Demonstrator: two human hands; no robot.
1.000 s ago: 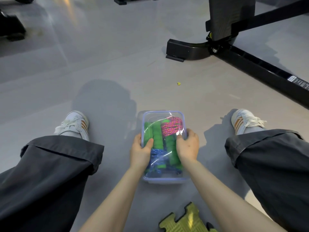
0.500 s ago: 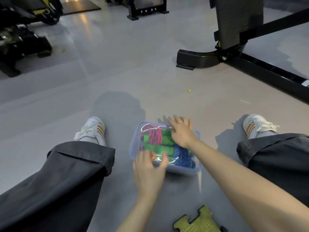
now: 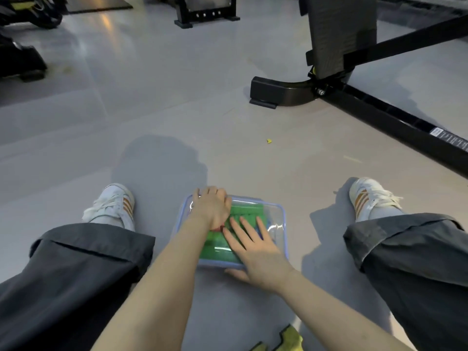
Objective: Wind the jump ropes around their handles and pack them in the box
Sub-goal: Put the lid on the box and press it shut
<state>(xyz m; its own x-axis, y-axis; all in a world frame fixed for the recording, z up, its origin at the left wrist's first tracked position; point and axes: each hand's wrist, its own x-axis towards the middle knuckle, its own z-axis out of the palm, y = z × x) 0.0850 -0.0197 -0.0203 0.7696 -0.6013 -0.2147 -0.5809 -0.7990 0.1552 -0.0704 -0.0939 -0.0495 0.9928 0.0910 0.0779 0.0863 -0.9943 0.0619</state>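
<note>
Jump ropes (image 3: 247,211) sit packed in the box (image 3: 284,239); left hand (image 3: 211,209) curls over the clear lid (image 3: 274,220) corner, right hand (image 3: 255,252) presses flat just beside that grip, so the closing step probably calls for pressing the other corners next.

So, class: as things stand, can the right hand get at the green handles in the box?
Probably not. The clear lid covers the box and green handles, with the right hand flat on it and the left hand curled over its far corner.

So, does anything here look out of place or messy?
Only small things: a tiny yellow scrap lies on the floor beyond the box, and a loose yellow-green mat piece lies nearest the person. Nothing looks spilled or damaged.
</note>
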